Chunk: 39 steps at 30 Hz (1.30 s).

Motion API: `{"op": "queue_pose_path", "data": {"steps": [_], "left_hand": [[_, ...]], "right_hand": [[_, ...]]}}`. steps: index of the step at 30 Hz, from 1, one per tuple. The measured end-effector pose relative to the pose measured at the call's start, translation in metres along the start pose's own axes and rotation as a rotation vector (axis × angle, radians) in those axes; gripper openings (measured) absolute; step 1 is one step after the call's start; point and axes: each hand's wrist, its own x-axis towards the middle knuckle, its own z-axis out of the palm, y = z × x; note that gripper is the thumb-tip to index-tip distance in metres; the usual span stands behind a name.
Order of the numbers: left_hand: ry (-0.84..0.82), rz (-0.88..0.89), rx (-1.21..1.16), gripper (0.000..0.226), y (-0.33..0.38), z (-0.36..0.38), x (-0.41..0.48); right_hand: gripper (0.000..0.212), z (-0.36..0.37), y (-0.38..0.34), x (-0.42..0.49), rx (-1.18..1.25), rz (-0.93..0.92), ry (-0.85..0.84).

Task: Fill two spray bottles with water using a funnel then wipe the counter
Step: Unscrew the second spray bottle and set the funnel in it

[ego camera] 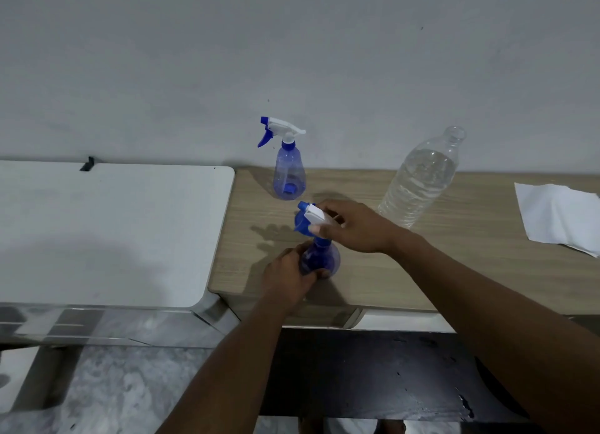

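At centre frame your left hand clamps the body of the near translucent blue plastic spray bottle to steady it on the wooden counter, while your right hand closes its fingers on the white-and-blue trigger head, likely to unscrew it. Behind stand the second spray bottle, making two, and one clear uncapped water bottle. One white cloth lies right. No funnel shows.

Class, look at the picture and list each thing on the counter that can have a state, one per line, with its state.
Near spray bottle: upright, held by left hand; right hand on its trigger head.
Far spray bottle: upright, head on, untouched.
Water bottle: uncapped, mostly full.
Paper towel: lying flat, unused.
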Motion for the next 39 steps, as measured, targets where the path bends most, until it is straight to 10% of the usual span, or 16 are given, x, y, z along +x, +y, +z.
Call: {"op": "queue_pose_path", "data": {"steps": [13, 20, 29, 39], "left_hand": [[0.018, 0.025, -0.054, 0.076, -0.003, -0.006, -0.008], [-0.008, 0.063, -0.041, 0.073, -0.004, -0.015, -0.006], [0.042, 0.031, -0.069, 0.074, -0.016, -0.026, -0.007], [0.04, 0.013, -0.131, 0.074, -0.028, -0.028, -0.005]], "right_hand": [[0.025, -0.015, -0.004, 0.003, -0.115, 0.061, 0.026], [0.057, -0.058, -0.041, -0.002, 0.32, 0.2, -0.014], [0.049, -0.093, -0.056, -0.01, 0.462, 0.078, 0.064], [0.028, -0.035, 0.014, -0.001, -0.193, 0.073, 0.064]]}}
